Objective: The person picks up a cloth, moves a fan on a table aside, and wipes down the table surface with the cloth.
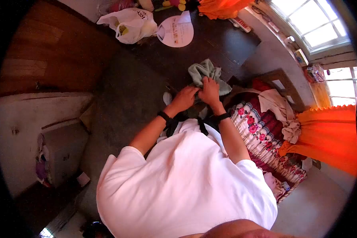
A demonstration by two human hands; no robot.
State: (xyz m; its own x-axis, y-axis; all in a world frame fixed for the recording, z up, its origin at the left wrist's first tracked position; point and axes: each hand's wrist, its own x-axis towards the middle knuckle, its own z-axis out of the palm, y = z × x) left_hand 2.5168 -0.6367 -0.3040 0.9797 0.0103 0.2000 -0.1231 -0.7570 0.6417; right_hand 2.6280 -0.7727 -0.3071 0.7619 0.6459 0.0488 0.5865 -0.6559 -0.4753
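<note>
A crumpled grey-green cloth (204,70) is bunched up in front of me, at the near edge of a dark tabletop. My right hand (209,92) is closed on its near side, with the fingers pressed into the folds. Close beside it, my left hand (185,98) has its fingers together and pinches the cloth's lower left edge; the fingertips are partly hidden. Each wrist has a black band on it. Part of the cloth hangs out to the right of my right hand.
On the dark table (222,47) lie a white plastic bag (133,25) and a round white fan-like card (176,31). A bed with a flowered cover (254,127) stands to the right. Orange curtains (329,135) hang by the windows. A grey cabinet (63,154) is at the left.
</note>
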